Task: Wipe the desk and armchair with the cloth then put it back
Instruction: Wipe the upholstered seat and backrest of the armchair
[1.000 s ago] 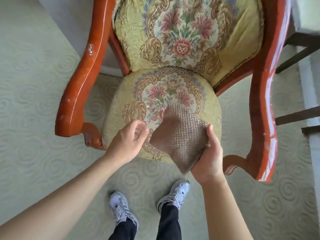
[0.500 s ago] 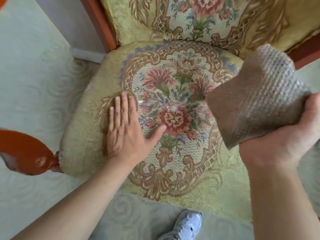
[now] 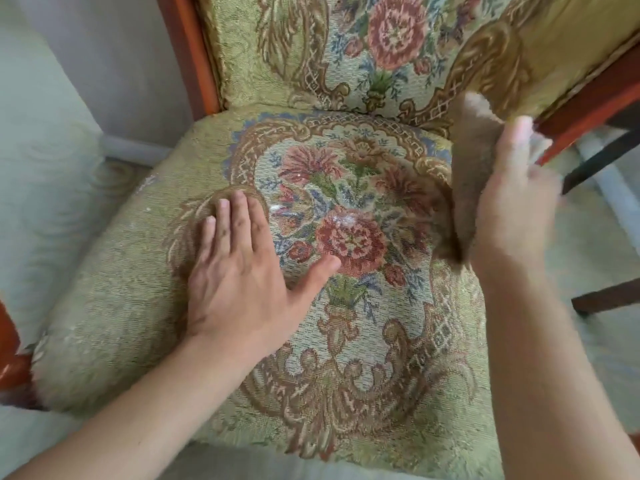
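The armchair seat (image 3: 363,341) fills the view: yellow-green tapestry with red flowers, and an orange-red wooden frame (image 3: 187,53). My left hand (image 3: 242,268) lies flat on the left half of the seat, fingers together, thumb spread toward the middle flower. My right hand (image 3: 509,202) is blurred over the seat's right edge and grips the brown waffle-weave cloth (image 3: 467,174), which hangs bunched on the hand's left side, its lower end near or on the seat. The desk is out of view.
A pale patterned carpet (image 3: 45,209) lies to the left and a grey wall with a baseboard (image 3: 131,150) behind. Dark wooden furniture legs (image 3: 602,150) stand at the right. The chair's left armrest end (image 3: 10,358) shows at the left edge.
My view came close to the seat. My left hand let go of the cloth and went flat on the seat. My right hand lifted the cloth, then swung it down by the right edge.
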Action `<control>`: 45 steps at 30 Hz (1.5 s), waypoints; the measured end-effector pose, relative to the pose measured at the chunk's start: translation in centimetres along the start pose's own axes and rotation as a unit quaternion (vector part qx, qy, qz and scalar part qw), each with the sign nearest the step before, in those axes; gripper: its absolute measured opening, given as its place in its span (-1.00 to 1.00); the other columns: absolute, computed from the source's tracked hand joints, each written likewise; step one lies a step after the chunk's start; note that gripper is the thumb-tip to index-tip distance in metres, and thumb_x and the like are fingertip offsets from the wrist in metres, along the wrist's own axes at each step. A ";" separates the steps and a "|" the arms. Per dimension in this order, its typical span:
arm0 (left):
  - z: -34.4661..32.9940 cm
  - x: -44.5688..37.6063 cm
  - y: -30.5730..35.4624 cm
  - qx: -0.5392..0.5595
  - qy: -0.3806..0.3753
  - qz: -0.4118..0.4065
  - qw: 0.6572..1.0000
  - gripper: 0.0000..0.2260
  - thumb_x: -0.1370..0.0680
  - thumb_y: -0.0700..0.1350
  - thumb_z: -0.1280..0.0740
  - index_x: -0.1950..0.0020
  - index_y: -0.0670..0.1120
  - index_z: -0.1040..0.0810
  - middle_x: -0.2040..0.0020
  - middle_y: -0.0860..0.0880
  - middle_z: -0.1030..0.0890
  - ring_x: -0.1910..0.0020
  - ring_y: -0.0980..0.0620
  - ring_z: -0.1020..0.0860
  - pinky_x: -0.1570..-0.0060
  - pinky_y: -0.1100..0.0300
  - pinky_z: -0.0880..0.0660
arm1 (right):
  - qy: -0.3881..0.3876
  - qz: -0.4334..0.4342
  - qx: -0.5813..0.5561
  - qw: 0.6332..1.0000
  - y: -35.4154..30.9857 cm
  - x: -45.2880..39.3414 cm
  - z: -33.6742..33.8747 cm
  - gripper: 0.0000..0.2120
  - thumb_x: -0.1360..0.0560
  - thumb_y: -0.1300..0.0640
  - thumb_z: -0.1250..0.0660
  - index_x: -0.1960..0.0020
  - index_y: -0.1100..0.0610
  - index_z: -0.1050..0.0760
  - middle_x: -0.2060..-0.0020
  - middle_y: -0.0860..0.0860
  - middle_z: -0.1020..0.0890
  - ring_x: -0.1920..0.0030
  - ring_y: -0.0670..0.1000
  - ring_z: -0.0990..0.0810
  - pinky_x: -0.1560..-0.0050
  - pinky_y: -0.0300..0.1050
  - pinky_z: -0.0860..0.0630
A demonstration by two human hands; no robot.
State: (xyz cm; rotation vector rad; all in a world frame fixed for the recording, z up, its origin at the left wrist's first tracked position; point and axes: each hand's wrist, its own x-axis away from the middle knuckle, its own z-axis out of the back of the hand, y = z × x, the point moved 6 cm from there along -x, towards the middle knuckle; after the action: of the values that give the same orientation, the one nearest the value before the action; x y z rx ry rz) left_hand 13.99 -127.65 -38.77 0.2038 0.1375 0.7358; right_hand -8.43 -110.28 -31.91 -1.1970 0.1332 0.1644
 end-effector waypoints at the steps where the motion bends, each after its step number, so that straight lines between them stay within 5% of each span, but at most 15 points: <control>1: 0.0 0.0 0.0 -0.004 0.000 -0.004 1.000 0.02 -0.42 0.55 0.40 -0.58 -0.22 0.21 -0.59 -0.21 0.19 -0.60 -0.14 0.17 -0.59 -0.05 0.09 | -0.041 0.013 0.066 0.997 -1.0 0.8 -1.8 -0.44 -0.55 -0.33 -0.11 0.38 0.09 -0.41 0.39 -0.11 -0.55 0.34 -0.12 -0.50 0.22 -0.12 -0.44; 3: 0.2 -0.1 0.0 -0.011 0.003 -0.012 1.000 0.05 -0.37 0.56 0.46 -0.58 -0.22 0.24 -0.59 -0.21 0.22 -0.60 -0.13 0.19 -0.59 -0.04 0.12 | -0.140 0.055 0.199 0.968 -1.6 3.7 -5.4 -0.43 -0.61 -0.29 -0.06 0.39 0.08 -0.35 0.34 0.03 -0.56 0.27 0.00 -0.51 0.08 0.00 -0.44; 5: 0.3 -0.1 -0.1 -0.010 0.005 -0.022 1.000 0.07 -0.35 0.56 0.48 -0.58 -0.22 0.24 -0.60 -0.21 0.21 -0.61 -0.12 0.18 -0.59 -0.04 0.12 | -0.164 0.119 0.244 0.948 -1.6 5.0 -6.9 -0.49 -0.65 -0.22 -0.05 0.36 0.05 -0.27 0.15 0.23 -0.62 -0.01 0.18 -0.54 -0.21 0.14 -0.37; 9: 0.6 0.0 -0.7 0.002 0.005 -0.055 0.998 0.06 -0.37 0.55 0.46 -0.60 -0.22 0.21 -0.60 -0.22 0.18 -0.61 -0.12 0.14 -0.59 -0.03 0.09 | -0.174 0.145 0.278 0.934 -1.9 5.3 -7.6 -0.54 -0.68 -0.13 -0.03 0.35 0.02 -0.18 0.08 0.25 -0.59 -0.16 0.28 -0.49 -0.23 0.16 -0.31; 13: 0.2 0.1 -1.2 0.010 0.002 -0.084 0.996 0.05 -0.37 0.57 0.43 -0.58 -0.21 0.28 -0.59 -0.21 0.26 -0.60 -0.11 0.21 -0.58 -0.02 0.15 | -0.200 0.149 0.289 0.924 -2.3 6.7 -9.2 -0.61 -0.68 -0.14 -0.02 0.14 0.10 -0.38 -0.16 0.30 -0.59 -0.27 0.26 -0.47 -0.33 0.16 -0.29; 16: 0.1 0.0 -1.3 0.036 0.032 -0.087 0.995 0.05 -0.43 0.55 0.35 -0.61 -0.25 0.15 -0.61 -0.24 0.13 -0.62 -0.14 0.09 -0.58 -0.03 0.08 | -0.242 0.180 0.296 0.906 -2.7 8.2 -11.3 -0.61 -0.68 -0.14 -0.03 0.16 0.05 -0.44 -0.15 0.27 -0.58 -0.29 0.25 -0.45 -0.29 0.11 -0.27; 18: 0.1 0.0 -1.3 0.045 0.055 -0.087 0.994 0.02 -0.47 0.53 0.30 -0.61 -0.27 0.05 -0.60 -0.26 0.02 -0.61 -0.15 -0.01 -0.58 -0.05 0.02 | -0.271 0.195 0.316 0.888 -2.8 8.7 -12.4 -0.53 -0.69 -0.14 -0.03 -0.01 0.18 -0.55 -0.25 0.24 -0.54 -0.37 0.23 -0.39 -0.31 0.08 -0.23; 21: 0.1 0.0 -1.2 0.057 0.072 -0.085 0.992 -0.02 -0.51 0.49 0.25 -0.60 -0.29 0.01 -0.60 -0.28 -0.02 -0.61 -0.16 -0.04 -0.58 -0.03 0.02 | -0.302 0.192 0.314 0.880 -2.9 9.1 -13.3 -0.45 -0.67 -0.20 -0.01 -0.35 0.17 -0.49 -0.46 0.17 -0.40 -0.48 0.21 -0.28 -0.40 0.02 -0.17; 25: 0.7 0.4 -1.4 0.076 0.083 -0.098 0.989 -0.04 -0.51 0.47 0.18 -0.60 -0.28 0.01 -0.61 -0.26 -0.03 -0.61 -0.12 -0.01 -0.58 0.02 0.08 | -0.366 0.217 0.290 0.857 -3.6 10.9 -14.7 -0.43 -0.65 -0.23 0.00 -0.48 0.10 -0.39 -0.54 0.10 -0.27 -0.57 0.05 -0.11 -0.50 -0.13 0.00; 31: 0.9 0.8 -1.9 0.097 0.080 -0.112 0.986 -0.06 -0.50 0.41 0.03 -0.61 -0.28 0.10 -0.62 -0.26 0.06 -0.62 -0.10 0.10 -0.58 0.03 0.15 | -0.405 0.252 0.251 0.842 -3.4 12.4 -13.3 -0.46 -0.65 -0.21 -0.04 -0.46 0.07 -0.42 -0.50 0.04 -0.34 -0.45 -0.31 0.00 -0.21 -0.66 0.20; 37: 0.8 1.1 -2.1 0.093 0.075 -0.105 0.987 0.02 -0.46 0.47 0.02 -0.60 -0.27 0.20 -0.61 -0.26 0.15 -0.61 -0.10 0.17 -0.56 0.05 0.24 | -0.436 0.243 0.260 0.826 -2.8 13.9 -10.9 -0.33 -0.52 -0.37 0.10 -0.51 -0.14 -0.32 -0.54 -0.18 -0.25 -0.54 -0.24 -0.04 -0.56 -0.18 0.04; 41: 0.5 1.0 -2.4 0.081 0.057 -0.093 0.991 0.15 -0.36 0.62 0.09 -0.60 -0.25 0.24 -0.61 -0.23 0.19 -0.61 -0.08 0.18 -0.58 0.02 0.17 | -0.415 0.284 0.210 0.839 -3.0 15.2 -7.8 -0.48 -0.60 -0.26 0.02 -0.42 -0.11 -0.45 -0.30 -0.44 -0.30 -0.24 -0.66 -0.08 -0.36 -0.56 0.07; 43: 0.5 0.9 -2.4 0.086 0.053 -0.090 0.991 0.22 -0.29 0.68 0.15 -0.60 -0.24 0.22 -0.62 -0.21 0.17 -0.62 -0.07 0.16 -0.59 0.00 0.13 | -0.400 0.252 0.213 0.855 -2.1 14.9 -6.1 -0.47 -0.60 -0.30 0.01 -0.24 -0.06 -0.59 -0.13 -0.36 -0.53 -0.20 -0.47 -0.36 -0.34 -0.38 -0.22; 45: 0.5 0.9 -2.4 0.093 0.052 -0.089 0.990 0.25 -0.26 0.71 0.18 -0.60 -0.24 0.22 -0.62 -0.19 0.18 -0.62 -0.07 0.16 -0.59 0.00 0.12 | -0.380 0.232 0.225 0.867 -1.2 14.4 -4.5 -0.34 -0.58 -0.35 0.02 0.08 0.17 -0.60 0.18 -0.08 -0.62 0.04 -0.25 -0.54 0.01 -0.35 -0.39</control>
State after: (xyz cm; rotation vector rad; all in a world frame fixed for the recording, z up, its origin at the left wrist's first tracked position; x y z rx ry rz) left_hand 16.29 -128.80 -38.88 0.3257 0.3205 0.5566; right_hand 5.87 -114.14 -35.20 -0.5467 -0.2318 0.9658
